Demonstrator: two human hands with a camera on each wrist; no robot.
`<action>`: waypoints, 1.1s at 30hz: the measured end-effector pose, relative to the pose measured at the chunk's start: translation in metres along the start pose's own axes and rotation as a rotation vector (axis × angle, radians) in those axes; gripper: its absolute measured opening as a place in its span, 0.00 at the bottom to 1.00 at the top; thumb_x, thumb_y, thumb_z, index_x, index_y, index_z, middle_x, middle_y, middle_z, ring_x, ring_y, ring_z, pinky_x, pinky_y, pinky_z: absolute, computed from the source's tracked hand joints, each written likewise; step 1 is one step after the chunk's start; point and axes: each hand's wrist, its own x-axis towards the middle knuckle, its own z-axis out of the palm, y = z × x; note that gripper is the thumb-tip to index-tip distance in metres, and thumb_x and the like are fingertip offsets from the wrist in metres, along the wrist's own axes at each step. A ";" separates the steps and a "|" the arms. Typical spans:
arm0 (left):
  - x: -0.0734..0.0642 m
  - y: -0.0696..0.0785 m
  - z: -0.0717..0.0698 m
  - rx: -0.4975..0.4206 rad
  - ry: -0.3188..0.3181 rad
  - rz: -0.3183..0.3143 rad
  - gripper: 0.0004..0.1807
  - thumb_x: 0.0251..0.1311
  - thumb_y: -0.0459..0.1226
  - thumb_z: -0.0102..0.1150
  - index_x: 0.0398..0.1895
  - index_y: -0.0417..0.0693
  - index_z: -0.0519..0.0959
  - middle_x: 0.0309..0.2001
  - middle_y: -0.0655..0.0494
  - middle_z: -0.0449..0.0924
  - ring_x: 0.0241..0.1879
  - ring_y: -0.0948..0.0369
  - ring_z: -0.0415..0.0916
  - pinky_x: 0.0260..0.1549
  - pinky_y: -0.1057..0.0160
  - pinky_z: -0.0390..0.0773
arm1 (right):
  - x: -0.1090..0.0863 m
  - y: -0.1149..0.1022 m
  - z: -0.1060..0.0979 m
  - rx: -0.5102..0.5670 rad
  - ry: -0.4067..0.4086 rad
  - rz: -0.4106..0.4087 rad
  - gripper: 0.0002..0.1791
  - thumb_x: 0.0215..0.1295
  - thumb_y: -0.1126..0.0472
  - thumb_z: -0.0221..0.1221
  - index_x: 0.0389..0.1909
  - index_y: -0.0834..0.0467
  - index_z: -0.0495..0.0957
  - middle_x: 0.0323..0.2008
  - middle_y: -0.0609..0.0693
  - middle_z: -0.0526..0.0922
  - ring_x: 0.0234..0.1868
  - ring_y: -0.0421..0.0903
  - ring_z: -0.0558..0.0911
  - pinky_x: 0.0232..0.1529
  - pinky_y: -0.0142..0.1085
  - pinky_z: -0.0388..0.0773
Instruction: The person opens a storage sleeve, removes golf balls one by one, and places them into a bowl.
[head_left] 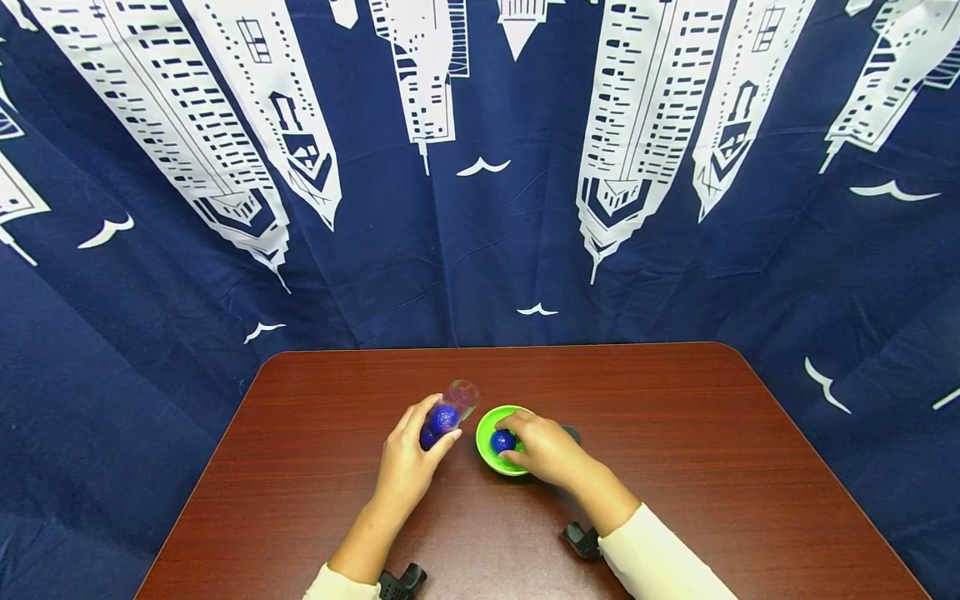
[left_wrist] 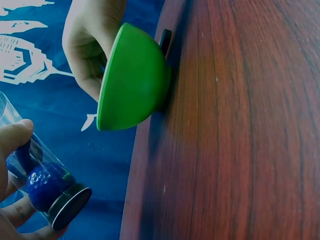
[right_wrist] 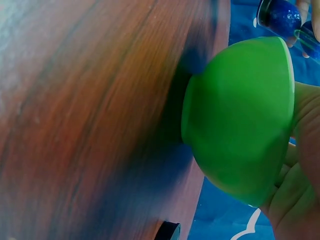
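My left hand (head_left: 408, 458) grips a clear tube (head_left: 466, 395), thumb on one side and fingers on the other. Inside it sit two blue dimpled balls (head_left: 445, 417), like golf balls; a dark round base (left_wrist: 71, 206) closes its lower end. The tube leans, its clear end away from me. To its right, a green bowl (head_left: 489, 460) stands upright on the table. My right hand (head_left: 553, 452) reaches over the rim and pinches another blue ball (head_left: 502, 442) inside the bowl. In both wrist views the bowl's wall hides that ball.
A black round lid-like piece (head_left: 572, 433) lies on the brown wooden table (head_left: 675, 433) just behind my right hand, partly covered by it. Beyond the table's far edge hangs a dark blue cloth (head_left: 487, 242) printed with white buildings and birds.
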 end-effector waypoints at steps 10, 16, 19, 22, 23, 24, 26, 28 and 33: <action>-0.001 -0.002 -0.001 0.015 0.021 0.016 0.33 0.53 0.44 0.77 0.63 0.51 0.78 0.53 0.53 0.84 0.52 0.53 0.84 0.51 0.49 0.83 | 0.000 -0.002 0.001 -0.002 -0.011 -0.004 0.21 0.59 0.59 0.72 0.52 0.60 0.82 0.49 0.55 0.85 0.50 0.50 0.85 0.52 0.45 0.83; 0.000 -0.003 -0.002 -0.008 0.040 0.016 0.32 0.52 0.43 0.77 0.62 0.52 0.78 0.54 0.52 0.83 0.53 0.52 0.84 0.52 0.48 0.82 | 0.000 -0.003 0.001 0.015 0.003 0.005 0.21 0.59 0.59 0.72 0.52 0.60 0.82 0.49 0.55 0.84 0.51 0.50 0.85 0.53 0.46 0.82; 0.001 -0.003 -0.003 -0.005 0.043 0.023 0.32 0.52 0.43 0.77 0.62 0.52 0.78 0.53 0.52 0.84 0.52 0.52 0.84 0.51 0.48 0.83 | -0.001 -0.004 0.002 0.024 0.014 0.006 0.22 0.59 0.59 0.72 0.53 0.60 0.82 0.51 0.55 0.83 0.51 0.50 0.84 0.53 0.46 0.82; 0.000 -0.003 -0.004 0.002 0.035 0.025 0.32 0.53 0.43 0.77 0.63 0.52 0.78 0.53 0.52 0.84 0.51 0.52 0.84 0.50 0.49 0.83 | -0.002 -0.004 0.002 0.038 0.024 0.016 0.22 0.59 0.58 0.72 0.53 0.61 0.81 0.52 0.56 0.83 0.52 0.50 0.84 0.54 0.46 0.82; 0.000 -0.003 -0.004 0.004 0.029 0.022 0.32 0.53 0.43 0.76 0.63 0.52 0.78 0.53 0.52 0.84 0.51 0.53 0.84 0.50 0.49 0.83 | -0.002 -0.004 0.002 0.043 0.030 0.019 0.23 0.59 0.58 0.72 0.53 0.61 0.81 0.52 0.56 0.83 0.52 0.50 0.84 0.54 0.46 0.82; 0.000 -0.003 -0.004 0.004 0.022 0.018 0.32 0.54 0.43 0.76 0.63 0.53 0.78 0.53 0.52 0.84 0.51 0.53 0.84 0.50 0.49 0.83 | -0.003 -0.004 0.002 0.054 0.033 0.025 0.23 0.59 0.58 0.72 0.54 0.61 0.82 0.52 0.56 0.83 0.52 0.50 0.84 0.54 0.46 0.82; 0.000 -0.003 -0.004 0.005 0.008 0.007 0.32 0.55 0.44 0.75 0.64 0.54 0.78 0.53 0.53 0.84 0.51 0.53 0.84 0.50 0.49 0.83 | -0.004 -0.004 0.001 0.075 0.042 0.038 0.23 0.60 0.57 0.72 0.54 0.60 0.82 0.51 0.54 0.82 0.50 0.48 0.84 0.53 0.45 0.82; 0.001 -0.004 -0.004 0.005 0.000 0.000 0.31 0.55 0.44 0.75 0.64 0.55 0.78 0.53 0.53 0.84 0.51 0.53 0.84 0.50 0.49 0.83 | -0.005 -0.004 -0.001 0.098 0.062 0.043 0.22 0.60 0.57 0.72 0.54 0.59 0.82 0.49 0.52 0.82 0.49 0.47 0.84 0.52 0.45 0.83; 0.001 -0.004 -0.005 0.009 0.007 0.015 0.32 0.55 0.44 0.75 0.64 0.55 0.78 0.53 0.53 0.83 0.51 0.53 0.84 0.50 0.49 0.83 | -0.008 -0.001 -0.006 0.171 0.137 0.049 0.21 0.61 0.57 0.71 0.54 0.58 0.82 0.48 0.50 0.83 0.47 0.47 0.85 0.50 0.44 0.83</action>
